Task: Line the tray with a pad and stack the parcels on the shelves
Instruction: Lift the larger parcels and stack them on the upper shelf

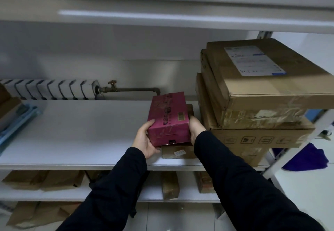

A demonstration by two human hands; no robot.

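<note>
A pink printed parcel (168, 118) sits tilted on top of a small brown box (178, 152) on the white middle shelf (81, 131). My left hand (145, 140) grips the pink parcel's near left corner, thumb on top and fingers under it. My right hand (195, 126) holds its right side, squeezed between it and the cardboard stack. That stack (253, 104) of large taped cartons stands to the right on the same shelf, one carton bearing a white shipping label (254, 60).
A blue tray-like item (19, 120) leans at the shelf's left end. A white radiator (48, 88) and a pipe with a valve (126, 89) run behind the shelf. Brown parcels (45, 179) lie on the lower shelves. A purple cloth (305, 158) lies on the floor at right.
</note>
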